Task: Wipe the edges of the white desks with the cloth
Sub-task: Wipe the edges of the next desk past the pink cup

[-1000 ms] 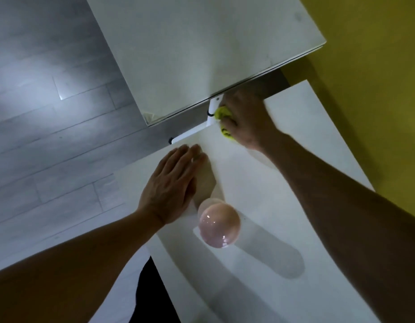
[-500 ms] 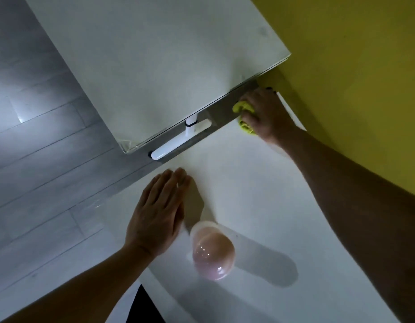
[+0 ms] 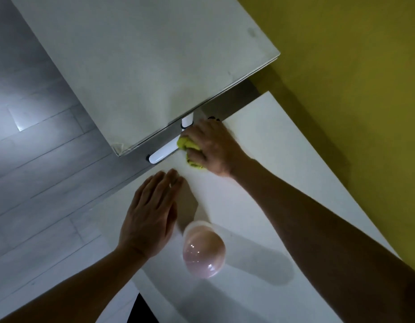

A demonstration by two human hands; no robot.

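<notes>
Two white desks meet at a narrow gap. The near desk [image 3: 283, 159] runs from the bottom up to the right. The far desk [image 3: 143, 66] fills the top middle. My right hand [image 3: 215, 150] grips a bunched yellow-green cloth [image 3: 190, 148] and presses it on the far edge of the near desk, beside the gap. My left hand [image 3: 150, 215] lies flat, fingers straight, on the near desk close to its left edge.
A pink glossy dome-shaped object [image 3: 203, 250] stands on the near desk just right of my left hand. A white desk leg and foot [image 3: 169, 150] show in the gap. A yellow wall [image 3: 353, 89] borders the right. Grey wood floor [image 3: 39, 159] lies left.
My right hand slid the cloth back left along the near desk's edge, from near the yellow wall to beside the white desk foot. My left hand stayed flat.
</notes>
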